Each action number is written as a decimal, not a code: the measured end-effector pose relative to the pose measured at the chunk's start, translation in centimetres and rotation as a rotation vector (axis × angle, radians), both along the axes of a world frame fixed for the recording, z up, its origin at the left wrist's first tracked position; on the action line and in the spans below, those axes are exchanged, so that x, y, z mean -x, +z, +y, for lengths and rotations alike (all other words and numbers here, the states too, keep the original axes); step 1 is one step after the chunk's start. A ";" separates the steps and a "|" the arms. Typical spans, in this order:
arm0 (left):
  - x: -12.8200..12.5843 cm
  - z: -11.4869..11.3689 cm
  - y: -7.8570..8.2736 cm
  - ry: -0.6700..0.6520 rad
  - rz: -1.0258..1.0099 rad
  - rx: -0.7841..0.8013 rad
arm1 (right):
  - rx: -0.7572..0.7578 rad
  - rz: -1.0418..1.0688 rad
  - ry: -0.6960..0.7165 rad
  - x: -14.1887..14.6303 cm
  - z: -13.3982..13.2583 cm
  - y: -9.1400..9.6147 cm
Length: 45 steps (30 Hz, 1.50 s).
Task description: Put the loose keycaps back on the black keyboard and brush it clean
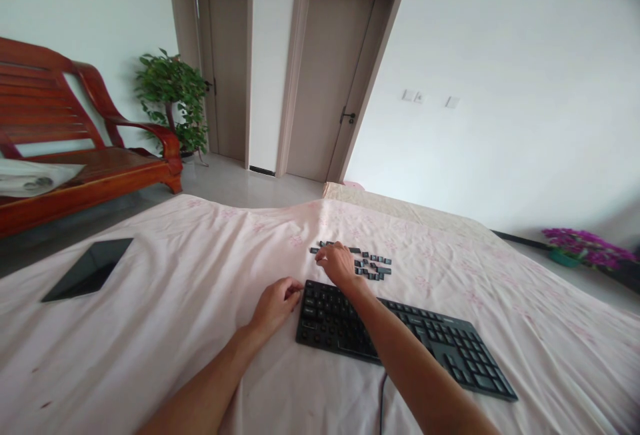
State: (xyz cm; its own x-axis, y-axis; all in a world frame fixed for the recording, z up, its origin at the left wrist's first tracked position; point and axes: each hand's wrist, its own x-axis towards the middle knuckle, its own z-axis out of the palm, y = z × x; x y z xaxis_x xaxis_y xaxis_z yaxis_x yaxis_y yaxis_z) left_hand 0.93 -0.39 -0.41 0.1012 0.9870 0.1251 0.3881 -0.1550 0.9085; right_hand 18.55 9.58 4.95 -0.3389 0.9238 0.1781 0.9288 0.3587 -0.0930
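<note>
Loose keycaps (384, 271) are lying beyond the keyboard (467, 340), toward the cloth (200, 248)'s far edge; others are sitting installed. Left hand (276, 301) and right hand (338, 264) are curling, fingers' grip indeterminable.

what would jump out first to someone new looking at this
Probably the black keyboard on the pink cloth, with loose keycaps beyond it and the right hand by them. Next, perhaps, the magenta flowers at far right and the red-brown wooden bench at left.
</note>
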 end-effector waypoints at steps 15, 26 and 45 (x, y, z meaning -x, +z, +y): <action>0.2 -0.2 0.5 0.007 0.045 0.005 | 0.091 -0.048 -0.030 1.9 -1.6 -1.3; 0.2 -0.3 0.4 0.028 0.057 0.002 | 0.068 0.257 0.004 -1.2 -7.8 1.4; 0.3 -0.1 -0.1 0.021 0.067 -0.025 | -0.065 0.182 0.092 -3.0 -14.7 -0.9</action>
State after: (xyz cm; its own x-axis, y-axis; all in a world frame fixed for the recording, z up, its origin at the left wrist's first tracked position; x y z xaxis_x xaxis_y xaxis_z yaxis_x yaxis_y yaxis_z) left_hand 0.64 -0.46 -0.48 0.0899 0.9856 0.1430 0.4516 -0.1683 0.8762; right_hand 21.60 -5.17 4.04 -0.3782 0.8751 0.3020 0.8617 0.4520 -0.2305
